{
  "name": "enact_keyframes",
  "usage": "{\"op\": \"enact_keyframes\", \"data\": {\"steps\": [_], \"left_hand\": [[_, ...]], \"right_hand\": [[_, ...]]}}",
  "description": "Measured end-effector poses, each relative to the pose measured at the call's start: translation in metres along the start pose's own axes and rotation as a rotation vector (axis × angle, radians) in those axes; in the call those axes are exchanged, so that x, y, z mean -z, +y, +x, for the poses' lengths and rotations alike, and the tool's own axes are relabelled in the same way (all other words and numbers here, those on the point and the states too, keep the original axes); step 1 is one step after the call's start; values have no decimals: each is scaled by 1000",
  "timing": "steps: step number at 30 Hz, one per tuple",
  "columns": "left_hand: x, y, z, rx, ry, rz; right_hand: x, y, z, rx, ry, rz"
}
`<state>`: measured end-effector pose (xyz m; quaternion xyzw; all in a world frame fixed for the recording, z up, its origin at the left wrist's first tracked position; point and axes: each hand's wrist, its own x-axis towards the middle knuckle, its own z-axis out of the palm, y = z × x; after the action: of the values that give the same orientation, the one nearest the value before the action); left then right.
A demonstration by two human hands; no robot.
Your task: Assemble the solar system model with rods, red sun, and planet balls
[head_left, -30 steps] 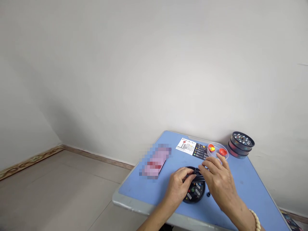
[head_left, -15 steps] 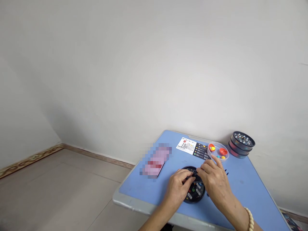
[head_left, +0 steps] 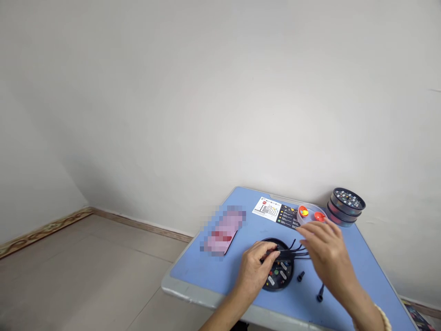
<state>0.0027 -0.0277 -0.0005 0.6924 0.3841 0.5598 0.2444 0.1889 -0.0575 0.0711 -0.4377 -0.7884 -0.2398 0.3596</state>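
My left hand (head_left: 255, 269) is closed, thumb and forefinger pinching several thin black bent rods (head_left: 289, 254) by one end. Their curved ends fan out to the right, above a round black dish (head_left: 277, 286) with coloured dots and small clear pieces. My right hand (head_left: 329, 250) is raised beside the rods with fingers stretched out and nothing visible in it; it hides part of what lies behind. Below it on the table are a short black peg (head_left: 301, 276) and a longer black stem with a flared end (head_left: 320, 294).
Behind my right hand, a clear tray (head_left: 310, 210) holds red cups and yellow pieces. A printed instruction sheet (head_left: 267, 209) lies beside it. A stack of round black-rimmed containers (head_left: 346, 207) stands at the back right. A blurred pink item (head_left: 222, 235) lies left on the blue table (head_left: 196, 269).
My right hand has moved away from the left, rightward, and its fingers have opened out. The black rods and loose black pieces now show. My left hand stays over the dish.
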Motion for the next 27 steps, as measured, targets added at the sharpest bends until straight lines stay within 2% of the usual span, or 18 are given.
{"op": "enact_keyframes", "data": {"steps": [3, 6, 10, 15, 20, 23, 27], "left_hand": [[0, -1, -1, 20, 4, -6], [-1, -1, -1, 24, 5, -13], [-1, 0, 0, 19, -3, -10], [0, 1, 0, 33, -13, -10], [-1, -1, -3, 126, -39, -85], [-1, -3, -4, 181, -53, -106], [-1, -5, -2, 178, -61, -86]], "right_hand": [[15, 20, -7, -115, 32, -2], [15, 27, -18, -191, -24, 61], [4, 16, -29, -244, -144, 215], [-7, 4, -31, -305, -221, 310], [-15, 1, -29, -391, -340, 358], [-18, -1, -28, -429, -370, 388], [-20, -2, -28, -454, -362, 433]]}}
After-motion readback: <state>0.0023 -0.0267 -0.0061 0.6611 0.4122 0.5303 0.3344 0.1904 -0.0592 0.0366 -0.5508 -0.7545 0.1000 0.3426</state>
